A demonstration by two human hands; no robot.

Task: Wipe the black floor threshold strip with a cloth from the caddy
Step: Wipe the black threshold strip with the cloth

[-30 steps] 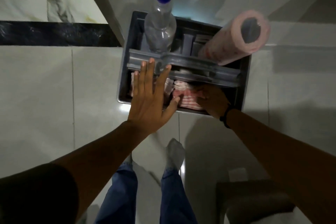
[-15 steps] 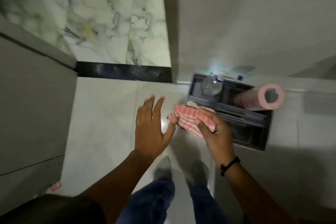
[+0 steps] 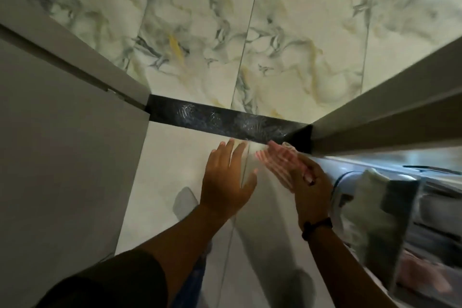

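Far left, a plain grey panel (image 3: 62, 157) and its angled frame edge close off that end of the black floor threshold strip (image 3: 225, 121); the strip runs between the pale glossy floor tiles (image 3: 175, 157) and the green-veined marble tiles (image 3: 250, 32) beyond, its surface smeared with whitish scuffs; half a second ago the view lay further back over the caddy, now the strip sits centre frame and both hands have come forward to it; the left hand (image 3: 226, 182) is empty, fingers spread, hovering flat over the pale tile just short of the strip; the right hand (image 3: 308, 182) is closed round the red-and-white checked cloth (image 3: 280, 161), lifted clear of the dark grey caddy (image 3: 400, 207) since a second ago; the cloth's free end, motion-blurred, reaches the strip's near edge, whether touching cannot be told; the fetch looks done, wiping about to start; right, a grey door edge (image 3: 387, 120) covers the strip's right end and would likely crowd a stroke there; the caddy is a blur at far right.
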